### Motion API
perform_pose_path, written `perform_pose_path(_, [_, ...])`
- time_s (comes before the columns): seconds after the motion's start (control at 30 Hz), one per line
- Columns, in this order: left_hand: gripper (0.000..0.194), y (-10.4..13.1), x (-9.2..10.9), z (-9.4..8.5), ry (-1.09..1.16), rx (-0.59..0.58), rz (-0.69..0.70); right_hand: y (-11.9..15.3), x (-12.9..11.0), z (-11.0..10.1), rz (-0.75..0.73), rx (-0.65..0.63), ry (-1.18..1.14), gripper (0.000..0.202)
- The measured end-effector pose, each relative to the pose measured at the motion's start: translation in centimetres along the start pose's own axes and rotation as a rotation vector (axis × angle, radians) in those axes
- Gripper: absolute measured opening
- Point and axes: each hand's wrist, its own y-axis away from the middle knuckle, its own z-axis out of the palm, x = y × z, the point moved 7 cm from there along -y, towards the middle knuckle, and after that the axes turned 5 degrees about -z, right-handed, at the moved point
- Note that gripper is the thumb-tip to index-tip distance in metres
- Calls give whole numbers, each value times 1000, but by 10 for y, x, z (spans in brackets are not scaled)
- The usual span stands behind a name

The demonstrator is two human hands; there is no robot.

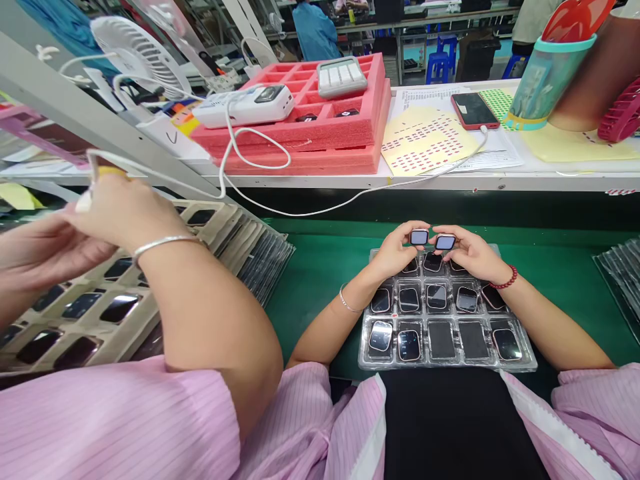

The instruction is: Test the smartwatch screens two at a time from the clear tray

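Observation:
My left hand [397,248] pinches a small square smartwatch [419,237] with a lit, pale screen. Close beside it, my right hand [474,253] grips a second smartwatch [445,242], its screen also pale. Both are held side by side above the far edge of a clear plastic tray [445,364]. Several dark-faced watches lie in the tray's compartments, among them a watch [409,345] in the near row. Two compartments in that near row hold no watch. My fingers partly cover the far row.
A co-worker's hands [117,207] work at left over beige trays [150,313] of watches. Stacked clear trays [620,280] stand at right. On the shelf ahead are red foam trays [300,155], a power bank [245,107], a phone [475,110] and a cup [547,83]. A white cable [320,215] droops below the shelf edge.

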Motion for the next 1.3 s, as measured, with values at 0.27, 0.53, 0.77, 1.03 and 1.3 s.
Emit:
perform_pose_path(0.27, [36, 0, -6, 1, 53, -4, -79, 1, 1, -2, 19, 40, 12, 38])
perform_pose_path(0.53, [36, 1, -3, 1, 47, 18, -73, 2, 1, -1, 23, 37, -4, 36])
perform_pose_path(0.77, [34, 1, -2, 0, 59, 23, -67, 2, -1, 0, 24, 40, 2, 35])
perform_pose_path(1.03, [31, 2, -3, -1, 97, 32, -109, 1, -3, 0, 45, 30, -6, 32])
perform_pose_path(1.3, [36, 3, -7, -3, 119, 64, -225, 2, 0, -1, 100, 41, -99, 28])
